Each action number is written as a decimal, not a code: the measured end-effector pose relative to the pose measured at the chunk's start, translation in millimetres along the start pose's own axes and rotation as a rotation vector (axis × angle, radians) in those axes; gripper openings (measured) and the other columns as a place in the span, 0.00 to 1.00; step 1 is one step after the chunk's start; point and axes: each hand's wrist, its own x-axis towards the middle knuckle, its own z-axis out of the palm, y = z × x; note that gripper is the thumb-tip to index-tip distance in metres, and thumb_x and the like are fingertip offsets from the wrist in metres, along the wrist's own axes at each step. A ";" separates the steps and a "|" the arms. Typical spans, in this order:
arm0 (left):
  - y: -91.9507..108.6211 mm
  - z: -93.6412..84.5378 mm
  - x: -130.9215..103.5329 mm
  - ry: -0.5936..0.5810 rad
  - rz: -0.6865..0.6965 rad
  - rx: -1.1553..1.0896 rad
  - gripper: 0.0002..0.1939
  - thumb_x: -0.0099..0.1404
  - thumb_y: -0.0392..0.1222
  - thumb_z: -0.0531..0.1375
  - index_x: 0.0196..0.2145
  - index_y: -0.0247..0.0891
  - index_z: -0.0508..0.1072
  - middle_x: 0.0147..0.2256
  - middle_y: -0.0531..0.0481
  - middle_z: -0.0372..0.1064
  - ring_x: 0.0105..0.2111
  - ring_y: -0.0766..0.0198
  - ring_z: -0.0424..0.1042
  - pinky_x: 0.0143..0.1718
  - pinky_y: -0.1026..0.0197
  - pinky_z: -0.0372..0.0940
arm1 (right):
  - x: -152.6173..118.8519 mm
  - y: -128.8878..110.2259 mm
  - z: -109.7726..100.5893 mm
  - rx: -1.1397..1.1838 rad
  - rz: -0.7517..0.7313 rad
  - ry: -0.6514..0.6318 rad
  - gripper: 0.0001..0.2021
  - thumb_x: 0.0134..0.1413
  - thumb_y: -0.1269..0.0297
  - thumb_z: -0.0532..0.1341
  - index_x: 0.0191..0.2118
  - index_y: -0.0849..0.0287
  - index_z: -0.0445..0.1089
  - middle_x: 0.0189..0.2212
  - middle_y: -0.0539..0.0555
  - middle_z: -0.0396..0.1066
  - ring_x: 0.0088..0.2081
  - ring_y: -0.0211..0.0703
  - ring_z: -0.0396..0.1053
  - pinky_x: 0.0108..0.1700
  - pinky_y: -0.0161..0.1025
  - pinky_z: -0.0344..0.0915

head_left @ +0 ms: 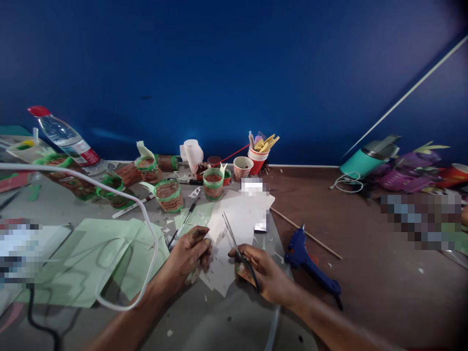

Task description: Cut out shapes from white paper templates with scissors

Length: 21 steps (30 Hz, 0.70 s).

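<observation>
My right hand [261, 273] is wrapped round a pair of scissors [237, 246]. Their narrow blades point up and away from me, slightly parted, above a white paper sheet [239, 214]. To the left, my left hand [193, 251] is closed with thumb and fingers pinched together; what it holds blends into the pale paper and cannot be made out. Both hands have dark and green smears. Paper scraps are scattered around the sheet. Just beyond stand brown cups with green rims, one [214, 184] with a pale pointed leaf shape.
A blue glue gun [310, 263] and a thin wooden stick [307, 234] lie to the right. Green paper [87, 263] lies on the left under a looping white cable [146, 219]. A plastic bottle [69, 139] leans at the back left. A red cup [258, 161] holds yellow tools.
</observation>
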 end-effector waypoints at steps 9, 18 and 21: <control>0.7 -1.5 -2.1 -0.028 0.052 -0.109 0.13 0.56 0.43 0.61 0.35 0.38 0.61 0.23 0.53 0.69 0.17 0.68 0.65 0.19 0.64 0.62 | 1.3 2.7 -1.8 -0.081 0.000 0.000 0.21 0.48 0.49 0.62 0.39 0.63 0.63 0.22 0.45 0.54 0.23 0.31 0.50 0.25 0.31 0.50; -0.8 5.2 -4.4 -0.025 0.010 -0.169 0.11 0.59 0.45 0.58 0.30 0.36 0.62 0.27 0.48 0.71 0.19 0.67 0.68 0.22 0.62 0.63 | -2.1 10.5 0.8 -0.382 -0.059 -0.050 0.05 0.52 0.66 0.57 0.35 0.61 0.64 0.21 0.45 0.57 0.22 0.31 0.51 0.22 0.28 0.49; -1.1 6.0 -3.2 -0.019 0.028 -0.152 0.11 0.59 0.45 0.59 0.29 0.36 0.63 0.19 0.55 0.65 0.17 0.71 0.64 0.21 0.67 0.59 | -3.5 7.1 2.7 -0.483 -0.088 -0.027 0.05 0.50 0.67 0.58 0.34 0.61 0.63 0.20 0.44 0.58 0.21 0.31 0.50 0.21 0.28 0.48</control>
